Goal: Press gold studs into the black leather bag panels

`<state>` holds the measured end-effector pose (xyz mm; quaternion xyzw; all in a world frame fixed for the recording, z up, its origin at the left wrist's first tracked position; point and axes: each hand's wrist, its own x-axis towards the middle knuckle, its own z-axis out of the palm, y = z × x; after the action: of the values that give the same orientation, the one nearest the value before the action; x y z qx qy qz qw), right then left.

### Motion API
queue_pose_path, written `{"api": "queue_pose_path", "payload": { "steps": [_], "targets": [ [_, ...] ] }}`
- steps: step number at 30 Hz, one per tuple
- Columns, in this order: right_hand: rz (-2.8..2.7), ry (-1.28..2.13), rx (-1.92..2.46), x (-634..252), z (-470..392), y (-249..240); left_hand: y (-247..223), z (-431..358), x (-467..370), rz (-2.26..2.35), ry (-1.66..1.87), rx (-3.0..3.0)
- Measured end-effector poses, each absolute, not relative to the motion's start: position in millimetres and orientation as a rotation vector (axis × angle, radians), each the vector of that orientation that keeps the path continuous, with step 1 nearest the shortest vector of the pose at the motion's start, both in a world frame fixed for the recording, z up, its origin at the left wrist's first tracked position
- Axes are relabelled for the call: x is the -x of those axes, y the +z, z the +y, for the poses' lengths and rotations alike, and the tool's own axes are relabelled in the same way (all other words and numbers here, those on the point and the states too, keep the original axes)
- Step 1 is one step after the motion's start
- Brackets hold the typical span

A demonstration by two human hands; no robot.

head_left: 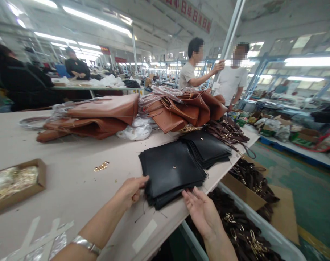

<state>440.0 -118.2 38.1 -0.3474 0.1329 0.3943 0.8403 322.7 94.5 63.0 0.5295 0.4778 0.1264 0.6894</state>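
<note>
Low in the middle of the frame, the left hand [131, 190] lay against the left edge of a black stack [172, 172] of flat leather pieces, fingers curled loosely and touching its side, gripping nothing. The right hand [201, 210] sat at the stack's near corner, lower centre-right, fingers stretched flat and close together, their tips on the bottom edge of the pile; it held nothing either. A silver bracelet [86, 244] ringed the left wrist at the bottom left.

The stack rested on the table [72, 181] near its front edge, a small metal stud showing on the top piece. A second black stack [207, 146] lay just beside it, up and to the right. Gold fittings [101, 166] lay loose on the table left of centre, and a cardboard box [16, 185] of shiny parts stood at the far left. Brown bags [105, 114] were heaped across the upper middle, with dark straps [227, 130] to their right. Below the table edge at lower right, a bin [273, 235] held more straps. Two people [230, 78] stood at a pole in the upper right.
</note>
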Motion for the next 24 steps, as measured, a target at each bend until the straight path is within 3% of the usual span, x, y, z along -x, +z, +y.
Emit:
{"api": "queue_pose_path", "payload": {
  "steps": [6,24],
  "targets": [
    [0.184,0.813,0.904,-432.0,-124.0,42.1,70.6,87.2,-320.8,1.133,0.301,-1.266],
    [0.282,0.782,0.851,-422.3,-129.8,39.1,72.9,89.7,-340.5,1.127,0.195,-0.978]
  ]
}}
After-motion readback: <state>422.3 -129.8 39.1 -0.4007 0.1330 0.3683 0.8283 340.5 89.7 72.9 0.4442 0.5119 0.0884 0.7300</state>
